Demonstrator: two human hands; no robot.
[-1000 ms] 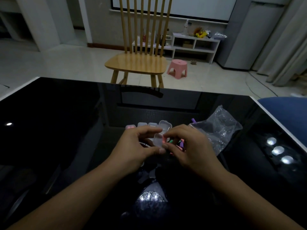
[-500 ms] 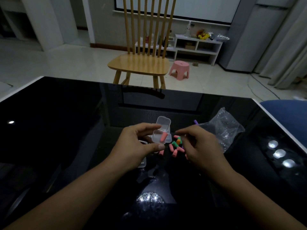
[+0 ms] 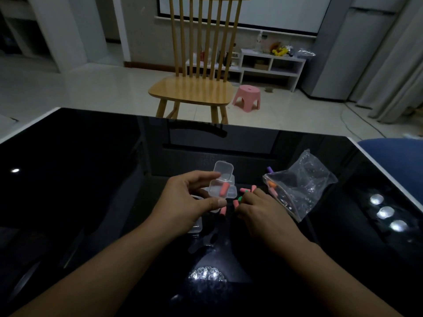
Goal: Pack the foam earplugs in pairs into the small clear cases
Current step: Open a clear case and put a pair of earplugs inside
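My left hand (image 3: 187,197) holds a small clear case (image 3: 217,189) between thumb and forefinger, its hinged lid (image 3: 223,171) standing open. One pink earplug (image 3: 224,189) lies inside it. My right hand (image 3: 261,211) rests fingers-down on a small heap of loose pink and green earplugs (image 3: 246,192) on the black table, its fingertips curled over one of them; whether it grips one I cannot tell. Another pink earplug (image 3: 223,211) lies just under my left thumb. A second clear case (image 3: 196,227) peeks out beneath my left hand.
A crumpled clear plastic bag (image 3: 302,186) with a few earplugs inside lies to the right of my right hand, and a purple earplug (image 3: 270,169) sits at its far corner. A wooden chair (image 3: 194,88) stands beyond the glossy black table (image 3: 91,179).
My right hand left the case after dropping a pink earplug in, then moved down onto the loose heap. The left hand kept hold of the open case.
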